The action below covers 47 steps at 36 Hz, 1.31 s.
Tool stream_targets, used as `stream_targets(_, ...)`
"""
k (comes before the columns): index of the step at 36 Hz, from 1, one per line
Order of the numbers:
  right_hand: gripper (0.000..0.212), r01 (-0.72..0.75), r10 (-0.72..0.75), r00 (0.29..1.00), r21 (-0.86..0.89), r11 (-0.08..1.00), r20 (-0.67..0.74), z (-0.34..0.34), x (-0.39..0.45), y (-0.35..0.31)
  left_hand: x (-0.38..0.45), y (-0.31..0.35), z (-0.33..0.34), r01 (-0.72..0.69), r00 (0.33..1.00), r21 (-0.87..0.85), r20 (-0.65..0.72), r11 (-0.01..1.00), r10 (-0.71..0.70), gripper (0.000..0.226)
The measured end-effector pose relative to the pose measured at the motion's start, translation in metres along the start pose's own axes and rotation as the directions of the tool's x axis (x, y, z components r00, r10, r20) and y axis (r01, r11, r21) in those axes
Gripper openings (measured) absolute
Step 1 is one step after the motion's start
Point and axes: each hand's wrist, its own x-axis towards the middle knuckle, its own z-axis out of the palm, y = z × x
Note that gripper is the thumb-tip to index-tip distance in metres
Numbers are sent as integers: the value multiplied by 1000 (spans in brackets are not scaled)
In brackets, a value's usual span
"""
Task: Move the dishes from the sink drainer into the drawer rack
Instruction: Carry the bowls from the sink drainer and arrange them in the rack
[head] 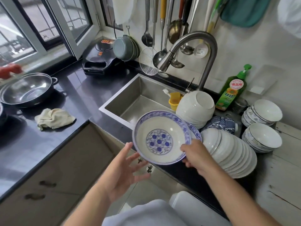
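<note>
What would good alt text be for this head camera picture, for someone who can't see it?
A person's right hand grips the rim of a blue-and-white bowl above the counter edge, while the open left hand reaches under it. Behind the bowl are a steel sink and rows of white bowls stacked at its right.

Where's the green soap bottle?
The soap bottle stands at the right of the head view, against the wall, just right of the faucet and behind stacked bowls.
</note>
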Motion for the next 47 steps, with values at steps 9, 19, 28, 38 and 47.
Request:
stream_targets(9, 34, 91, -67, 973, -100, 991, 220, 65, -25, 12, 0, -22, -13, -114, 870, 150, -462, 982, 172, 60)
stream_targets(19, 64, -505, 402, 849, 746, 434, 342, 12, 36, 59, -8, -18, -34, -179, 849, -54, -513, 982, 127, 63)
stream_targets(28, 28, -420, 501, 843, 824, 381, 198, 19, 75, 40, -6, -22, -34, -179, 825, -123, -560, 976, 80, 62)
stream_targets(38, 52, -335, 450, 887, 815, 474, 103, 34, 33, 54, -7, -16, -53, -212, 794, -187, -605, 959, 58, 63)
stream_targets(47, 44, -469, 420, 876, 624, 625, 238, 75, -7, 73, -13, -21, -98, -376, 713, -313, -699, 872, 56, 74)
